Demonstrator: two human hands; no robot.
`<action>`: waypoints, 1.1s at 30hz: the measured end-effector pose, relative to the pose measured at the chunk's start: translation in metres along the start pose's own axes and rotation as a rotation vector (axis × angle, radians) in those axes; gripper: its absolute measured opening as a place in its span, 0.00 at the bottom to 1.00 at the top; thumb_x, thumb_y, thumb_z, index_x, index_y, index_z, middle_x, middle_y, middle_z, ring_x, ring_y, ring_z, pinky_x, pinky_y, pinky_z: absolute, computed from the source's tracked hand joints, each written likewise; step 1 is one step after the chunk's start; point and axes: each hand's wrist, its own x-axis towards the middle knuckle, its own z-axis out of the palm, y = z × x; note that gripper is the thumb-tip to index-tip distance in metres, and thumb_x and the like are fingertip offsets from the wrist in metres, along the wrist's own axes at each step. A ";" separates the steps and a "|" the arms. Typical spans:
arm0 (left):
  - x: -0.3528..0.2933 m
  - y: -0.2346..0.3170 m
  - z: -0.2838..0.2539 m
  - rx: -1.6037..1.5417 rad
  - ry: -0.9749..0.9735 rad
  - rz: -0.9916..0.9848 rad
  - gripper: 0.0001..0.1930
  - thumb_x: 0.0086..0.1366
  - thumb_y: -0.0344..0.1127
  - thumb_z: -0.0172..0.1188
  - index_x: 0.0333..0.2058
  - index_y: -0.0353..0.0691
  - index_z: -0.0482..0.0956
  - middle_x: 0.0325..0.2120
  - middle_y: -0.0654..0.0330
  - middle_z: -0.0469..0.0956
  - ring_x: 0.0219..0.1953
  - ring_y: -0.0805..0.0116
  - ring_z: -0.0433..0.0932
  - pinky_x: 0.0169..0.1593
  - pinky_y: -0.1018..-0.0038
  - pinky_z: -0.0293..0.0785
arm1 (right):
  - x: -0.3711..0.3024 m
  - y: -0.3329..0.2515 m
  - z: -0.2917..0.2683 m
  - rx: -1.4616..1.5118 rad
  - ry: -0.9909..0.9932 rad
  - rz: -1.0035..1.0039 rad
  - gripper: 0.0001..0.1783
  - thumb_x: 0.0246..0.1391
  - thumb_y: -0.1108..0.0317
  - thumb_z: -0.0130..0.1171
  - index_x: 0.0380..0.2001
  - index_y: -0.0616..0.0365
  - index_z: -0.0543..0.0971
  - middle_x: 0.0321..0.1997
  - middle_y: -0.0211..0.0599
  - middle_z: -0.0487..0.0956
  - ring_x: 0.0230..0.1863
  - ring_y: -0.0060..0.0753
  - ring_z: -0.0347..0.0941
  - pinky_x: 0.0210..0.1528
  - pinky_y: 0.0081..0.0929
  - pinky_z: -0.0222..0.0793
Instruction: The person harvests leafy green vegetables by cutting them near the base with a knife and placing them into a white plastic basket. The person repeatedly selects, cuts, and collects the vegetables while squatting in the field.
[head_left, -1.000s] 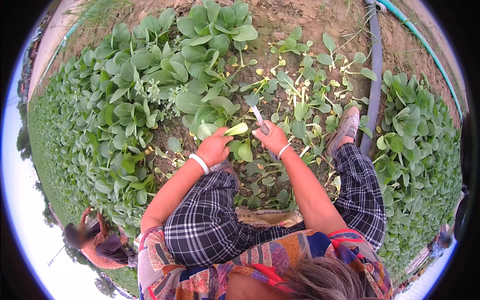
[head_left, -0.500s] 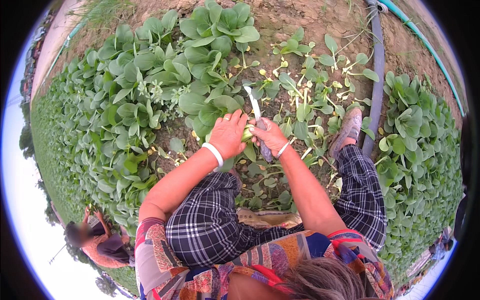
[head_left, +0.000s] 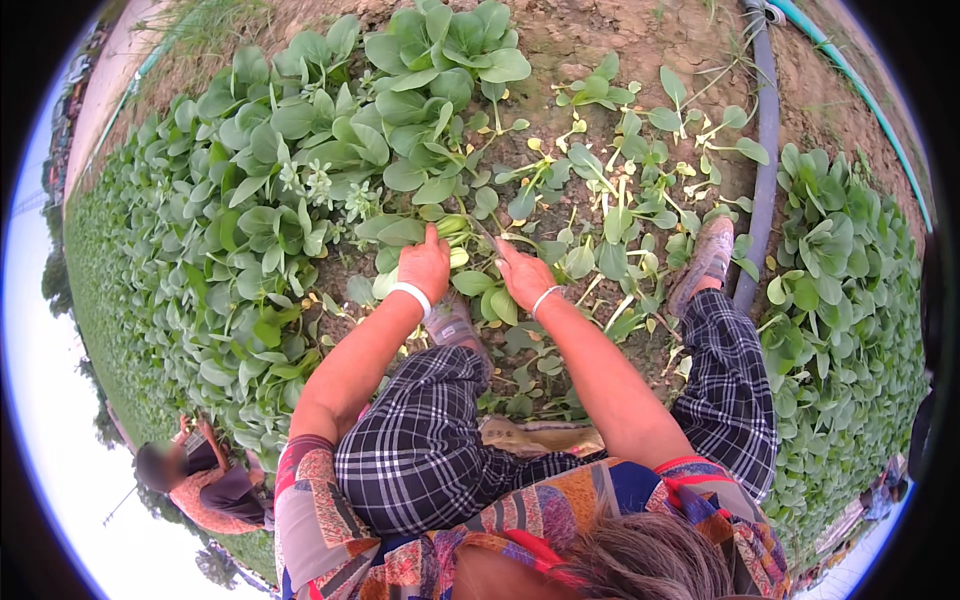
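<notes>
My left hand (head_left: 425,264) is closed round a leafy green plant, a bok choy (head_left: 455,234). Its pale green stems stick out to the right of my fingers, and its leaves point left. In my right hand (head_left: 526,276) is a knife (head_left: 487,234), its blade slanting up and left beside the stem base. Whether the blade touches the stems is hard to tell. The knife's handle is mostly hidden under my fingers. Loose green leaves (head_left: 490,294) lie just below, between my two hands.
Dense bok choy plants (head_left: 270,220) grow on the left, with another bed (head_left: 825,240) at the right. Cut and yellowing leaves (head_left: 620,195) litter the soil. A grey hose (head_left: 764,150) runs beside my right shoe (head_left: 708,262). Another person (head_left: 205,485) crouches far left.
The bok choy has turned so its stems face right. My left hand has shifted slightly left and down; the right hand has tilted the knife from upright to slanting toward the stem base.
</notes>
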 end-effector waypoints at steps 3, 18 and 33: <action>-0.003 -0.001 0.007 0.023 0.043 0.012 0.17 0.52 0.32 0.57 0.43 0.37 0.73 0.56 0.39 0.65 0.32 0.57 0.81 0.41 0.63 0.74 | 0.007 -0.002 0.001 -0.029 -0.005 0.007 0.25 0.63 0.58 0.47 0.62 0.45 0.65 0.44 0.57 0.78 0.45 0.61 0.74 0.49 0.50 0.69; -0.008 -0.006 0.013 -0.066 0.073 0.046 0.17 0.50 0.31 0.60 0.40 0.36 0.72 0.44 0.46 0.69 0.29 0.54 0.80 0.36 0.61 0.75 | 0.031 0.002 0.011 0.007 -0.095 0.075 0.24 0.62 0.59 0.48 0.61 0.49 0.66 0.49 0.57 0.77 0.50 0.60 0.72 0.54 0.49 0.67; -0.067 -0.025 -0.023 -1.111 0.125 -0.008 0.24 0.46 0.28 0.58 0.47 0.37 0.77 0.45 0.50 0.73 0.45 0.55 0.76 0.51 0.69 0.72 | 0.021 -0.016 -0.017 0.582 0.030 -0.028 0.31 0.49 0.62 0.68 0.55 0.55 0.69 0.41 0.40 0.81 0.32 0.31 0.77 0.35 0.27 0.73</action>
